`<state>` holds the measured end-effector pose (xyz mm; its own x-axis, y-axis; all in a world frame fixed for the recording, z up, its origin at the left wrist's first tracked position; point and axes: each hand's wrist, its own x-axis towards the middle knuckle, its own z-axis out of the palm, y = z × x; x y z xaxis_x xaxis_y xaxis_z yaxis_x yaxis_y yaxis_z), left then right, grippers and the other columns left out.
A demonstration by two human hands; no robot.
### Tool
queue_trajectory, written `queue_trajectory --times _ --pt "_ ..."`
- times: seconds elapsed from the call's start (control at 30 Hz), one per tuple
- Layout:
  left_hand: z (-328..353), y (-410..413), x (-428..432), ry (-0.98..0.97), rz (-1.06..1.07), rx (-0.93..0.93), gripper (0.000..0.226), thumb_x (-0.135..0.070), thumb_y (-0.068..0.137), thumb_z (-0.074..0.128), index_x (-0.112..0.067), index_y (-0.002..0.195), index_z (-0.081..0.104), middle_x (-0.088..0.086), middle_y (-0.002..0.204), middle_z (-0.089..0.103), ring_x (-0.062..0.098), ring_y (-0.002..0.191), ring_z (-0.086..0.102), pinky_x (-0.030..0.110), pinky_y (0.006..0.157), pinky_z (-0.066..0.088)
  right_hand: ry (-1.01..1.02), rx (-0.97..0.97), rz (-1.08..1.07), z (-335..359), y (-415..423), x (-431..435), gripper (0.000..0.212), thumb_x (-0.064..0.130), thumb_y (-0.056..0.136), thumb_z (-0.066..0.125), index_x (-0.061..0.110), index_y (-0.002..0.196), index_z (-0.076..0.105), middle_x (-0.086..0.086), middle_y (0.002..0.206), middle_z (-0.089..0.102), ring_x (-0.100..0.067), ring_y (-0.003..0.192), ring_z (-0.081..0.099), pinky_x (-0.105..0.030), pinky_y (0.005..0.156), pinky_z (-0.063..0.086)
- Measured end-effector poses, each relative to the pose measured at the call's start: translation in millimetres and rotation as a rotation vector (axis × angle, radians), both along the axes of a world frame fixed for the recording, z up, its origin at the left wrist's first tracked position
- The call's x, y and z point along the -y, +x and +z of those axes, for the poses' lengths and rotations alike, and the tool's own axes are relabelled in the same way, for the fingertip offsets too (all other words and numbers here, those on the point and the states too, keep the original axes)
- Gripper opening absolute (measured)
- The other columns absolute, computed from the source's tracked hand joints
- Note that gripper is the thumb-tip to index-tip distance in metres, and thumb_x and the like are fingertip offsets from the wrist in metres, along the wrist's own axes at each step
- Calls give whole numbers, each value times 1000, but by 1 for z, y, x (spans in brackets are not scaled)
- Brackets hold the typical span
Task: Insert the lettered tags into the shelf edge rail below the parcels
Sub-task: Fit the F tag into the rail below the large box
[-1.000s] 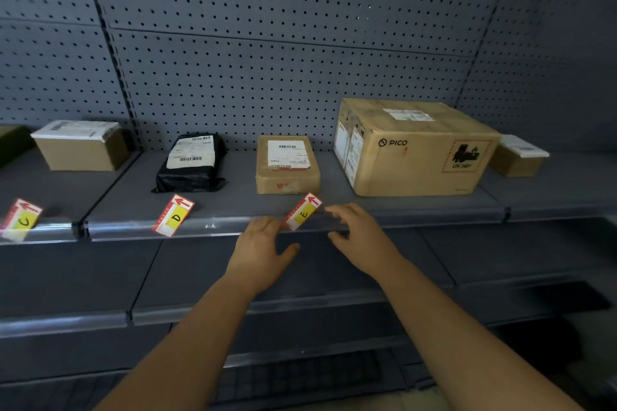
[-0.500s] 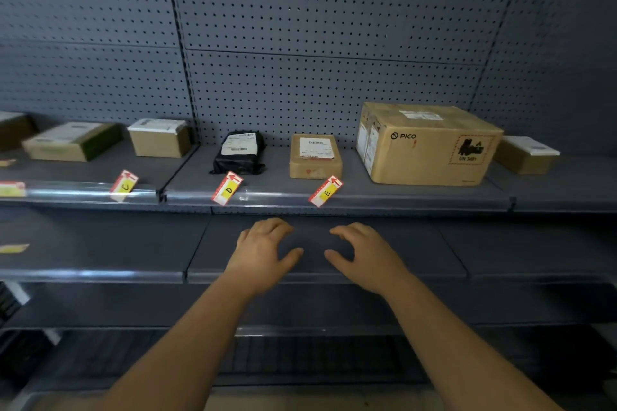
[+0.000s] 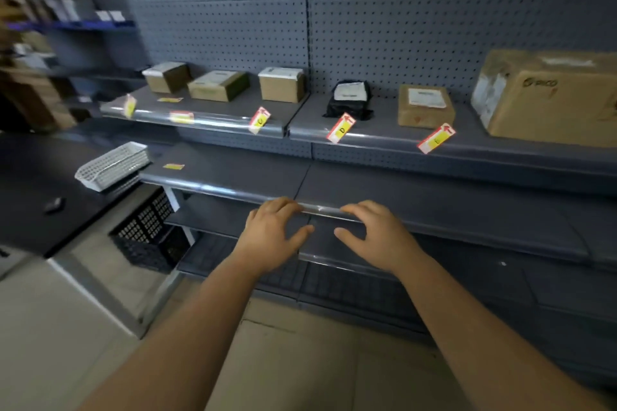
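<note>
While both the left hand [image 3: 272, 237] and right hand [image 3: 379, 237] hung open and empty, the E tag [image 3: 436, 138] sat crooked in the far shelf edge rail [image 3: 384, 138], looking light, thin and bendable, best pinched by its edges.

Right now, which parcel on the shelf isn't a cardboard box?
The black bag parcel, sitting just above the D tag. It is soft, dark plastic with a white label on top, while every other parcel along that shelf is a tan cardboard box.

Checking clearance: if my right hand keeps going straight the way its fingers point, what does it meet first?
Probably the shiny edge rail of the lower shelf; the right hand has its fingertips right at it, though depth is unclear.
</note>
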<state>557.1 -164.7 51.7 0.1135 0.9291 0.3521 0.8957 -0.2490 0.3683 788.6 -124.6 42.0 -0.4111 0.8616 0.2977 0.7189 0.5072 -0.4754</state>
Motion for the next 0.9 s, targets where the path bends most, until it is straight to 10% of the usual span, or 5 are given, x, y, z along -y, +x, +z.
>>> queue_trajectory --times 0.5,0.9 --pt "-18 -334 -1 20 246 -29 58 -66 82 41 -27 123 55 -8 128 52 15 122 45 43 100 39 -6 -27 183 2 -344 -42 45 54 88 56 29 126 56 9 120 57 -12 113 51 -34 93 45" --pt "-30 -441 -54 -9 264 27 62 -66 80 38 -27 125 54 -10 131 49 15 123 42 41 102 36 -75 82 194 0 -449 -97 48 57 88 54 31 129 53 12 123 53 -8 115 48 -33 96 44"
